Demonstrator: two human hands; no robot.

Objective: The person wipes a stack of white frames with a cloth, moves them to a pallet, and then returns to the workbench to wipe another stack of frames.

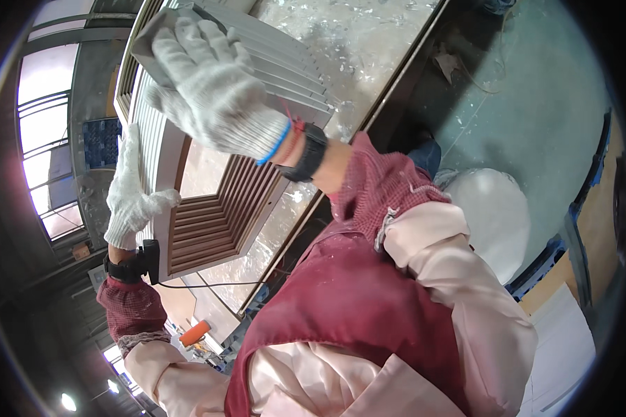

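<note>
A slatted frame (205,240), white on the outside with brown-looking slats inside, stands tilted on the worktable. My left hand (129,201), in a white knit glove, grips its left side, fingers stretched along the outer face and thumb over the near edge. My right hand (212,90), gloved in white with a blue cuff edge, is on the frame's upper side. Under its nearly straight fingers it holds a grey sheet (146,48) that looks like sandpaper. The palm hides most of that sheet. White slats (285,59) show beyond this hand.
The paint-spotted worktable (358,48) ends at a dark edge on the right. A thin black cable (215,284) crosses below the frame. An orange roller-shaped object (195,333) lies among tools at the lower left. A round white object (490,219) stands by the greenish floor (535,118).
</note>
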